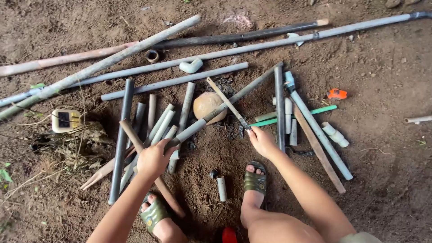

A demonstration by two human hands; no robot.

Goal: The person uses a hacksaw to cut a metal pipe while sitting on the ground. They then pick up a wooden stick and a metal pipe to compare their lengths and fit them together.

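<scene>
Between both sandalled feet, the left hand (154, 158) closes its fingers around the lower end of a grey pipe (211, 116), which rests across a round stone (207, 106) for support. The right hand (262, 141) grips a hacksaw blade (228, 104), laid across the pipe above the stone.

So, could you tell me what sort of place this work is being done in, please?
Probably an outdoor work spot on bare ground: brown soil underfoot, grey pipes strewn across it, a stone serving as a rest, and the person squatting in sandals.
</scene>
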